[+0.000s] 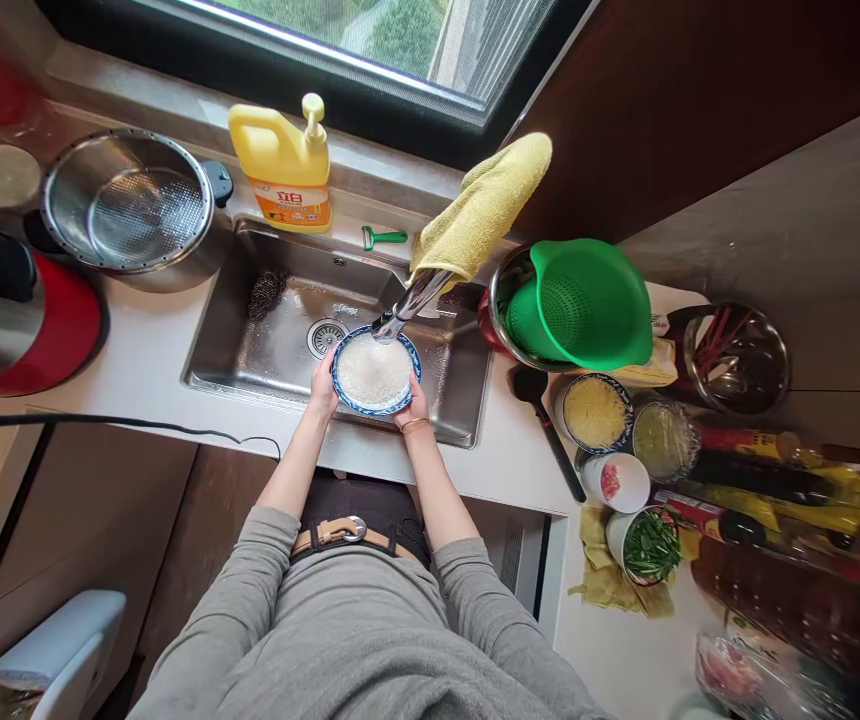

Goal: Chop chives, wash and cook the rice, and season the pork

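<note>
Over the metal sink (265, 345), a blue-and-white bowl (339, 385) is held between my two hands. White rice (374, 372), or grains like it, fills the bowl, and the surface looks wet. My left hand (323, 385) grips the bowl's left rim. On the right rim, my right hand (413, 402) has its fingers curled round the edge. Directly above the bowl's far side is the spout of the chrome faucet (411, 302), draped with a yellow cloth (486, 205). Whether water runs from it is hard to make out. The drain (326, 338) shows just left of the bowl.
Behind the sink stand a yellow detergent bottle (287, 175) and a green peeler (384, 238). A steel pot (134, 205) is at left. To the right are a green colander (595, 305), a black spoon (550, 430), a bowl of pale shreds (595, 412) and a cup of chopped greens (651, 546).
</note>
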`<state>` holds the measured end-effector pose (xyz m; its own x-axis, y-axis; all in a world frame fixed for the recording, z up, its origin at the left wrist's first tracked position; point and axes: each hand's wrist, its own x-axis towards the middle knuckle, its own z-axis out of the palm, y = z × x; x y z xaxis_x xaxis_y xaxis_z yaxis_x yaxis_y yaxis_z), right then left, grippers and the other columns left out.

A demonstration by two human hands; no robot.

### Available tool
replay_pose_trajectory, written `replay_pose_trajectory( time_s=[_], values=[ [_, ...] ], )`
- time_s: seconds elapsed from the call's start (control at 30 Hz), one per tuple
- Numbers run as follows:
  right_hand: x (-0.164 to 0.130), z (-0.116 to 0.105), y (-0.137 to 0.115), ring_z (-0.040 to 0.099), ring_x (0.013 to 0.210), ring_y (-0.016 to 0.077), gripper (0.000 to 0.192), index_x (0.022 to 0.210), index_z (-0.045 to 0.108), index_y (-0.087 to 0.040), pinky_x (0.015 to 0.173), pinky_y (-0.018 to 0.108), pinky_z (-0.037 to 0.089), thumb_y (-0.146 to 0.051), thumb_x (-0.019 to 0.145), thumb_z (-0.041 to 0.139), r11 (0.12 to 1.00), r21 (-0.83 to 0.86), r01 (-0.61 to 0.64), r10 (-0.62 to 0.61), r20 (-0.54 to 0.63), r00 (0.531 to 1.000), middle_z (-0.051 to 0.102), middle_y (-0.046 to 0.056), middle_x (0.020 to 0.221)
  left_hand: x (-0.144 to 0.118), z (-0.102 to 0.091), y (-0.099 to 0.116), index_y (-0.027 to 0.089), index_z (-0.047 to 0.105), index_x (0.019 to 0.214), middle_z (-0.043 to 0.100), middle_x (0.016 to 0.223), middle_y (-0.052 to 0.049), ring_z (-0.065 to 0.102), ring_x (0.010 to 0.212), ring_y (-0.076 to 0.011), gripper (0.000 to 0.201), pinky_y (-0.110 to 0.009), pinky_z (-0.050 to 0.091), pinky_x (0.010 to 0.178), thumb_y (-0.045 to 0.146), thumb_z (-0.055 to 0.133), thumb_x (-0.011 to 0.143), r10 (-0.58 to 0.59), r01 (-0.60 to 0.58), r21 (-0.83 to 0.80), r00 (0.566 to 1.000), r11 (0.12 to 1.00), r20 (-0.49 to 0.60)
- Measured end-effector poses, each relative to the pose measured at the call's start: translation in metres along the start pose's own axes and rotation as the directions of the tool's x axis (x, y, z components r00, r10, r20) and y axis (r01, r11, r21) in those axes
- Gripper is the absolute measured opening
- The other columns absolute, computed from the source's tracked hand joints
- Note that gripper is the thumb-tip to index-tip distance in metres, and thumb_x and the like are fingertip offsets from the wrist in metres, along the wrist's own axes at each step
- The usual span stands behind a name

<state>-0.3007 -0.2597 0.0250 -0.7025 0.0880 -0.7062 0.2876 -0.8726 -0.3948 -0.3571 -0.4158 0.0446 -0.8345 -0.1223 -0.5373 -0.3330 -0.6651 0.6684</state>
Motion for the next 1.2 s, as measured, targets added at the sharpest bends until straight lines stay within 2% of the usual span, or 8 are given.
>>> replay_pose_trajectory(
  time_s=[0.2,0.47,0.8,0.97,1.2],
  values=[
    [0.000,0.005,-0.002,0.065,0.118,0.0189,0.032,0.108,0.069,-0.017,0.114,0.042,0.043,-0.037,0.094,0.049,0.998,0.046,-0.031,0.030,0.015,0.999,0.078,0.006,0.099,0.000,0.003,0.003,0.018,0.078,0.094,0.073,0.118,-0.005,0.053,0.134,-0.0244,0.017,-0.039,0.034,0.119,0.026,0.068,0.082,0.026,-0.026,0.005,1.000,1.000,0.017],
    [-0.002,0.007,-0.008,0.069,0.111,0.0191,0.033,0.113,0.068,-0.017,0.110,0.042,0.047,-0.038,0.093,0.052,0.999,0.026,-0.020,0.020,0.007,1.000,0.078,0.005,0.096,-0.001,0.006,0.002,0.019,0.078,0.090,0.074,0.115,-0.005,0.055,0.131,-0.0228,0.014,-0.036,0.036,0.117,0.026,0.069,0.081,0.010,-0.010,-0.009,1.000,1.000,0.018],
    [-0.005,0.012,-0.013,0.069,0.111,0.0197,0.028,0.104,0.069,-0.018,0.109,0.043,0.048,-0.036,0.093,0.051,0.999,0.031,-0.025,0.025,0.001,1.000,0.079,0.005,0.093,-0.002,0.010,0.002,0.018,0.077,0.090,0.075,0.112,-0.005,0.056,0.130,-0.0232,0.015,-0.037,0.039,0.115,0.027,0.069,0.081,-0.026,0.026,-0.021,1.000,0.999,0.017],
    [-0.003,0.010,-0.014,0.069,0.111,0.0203,0.030,0.105,0.068,-0.018,0.108,0.045,0.048,-0.036,0.095,0.046,0.999,0.022,-0.044,0.044,-0.026,0.999,0.079,0.006,0.092,-0.003,0.012,0.003,0.018,0.077,0.090,0.075,0.112,-0.005,0.058,0.128,-0.0241,0.015,-0.038,0.040,0.114,0.027,0.069,0.082,-0.028,0.029,-0.019,0.999,0.999,0.027],
    [0.003,0.004,-0.010,0.070,0.110,0.0197,0.028,0.106,0.068,-0.019,0.107,0.045,0.049,-0.037,0.091,0.053,0.999,0.034,-0.014,0.014,-0.006,1.000,0.079,0.004,0.091,-0.001,0.011,0.000,0.019,0.077,0.091,0.075,0.111,-0.004,0.059,0.126,-0.0222,0.015,-0.036,0.040,0.113,0.027,0.069,0.082,-0.024,0.024,-0.018,0.999,1.000,0.021]
  ],
)
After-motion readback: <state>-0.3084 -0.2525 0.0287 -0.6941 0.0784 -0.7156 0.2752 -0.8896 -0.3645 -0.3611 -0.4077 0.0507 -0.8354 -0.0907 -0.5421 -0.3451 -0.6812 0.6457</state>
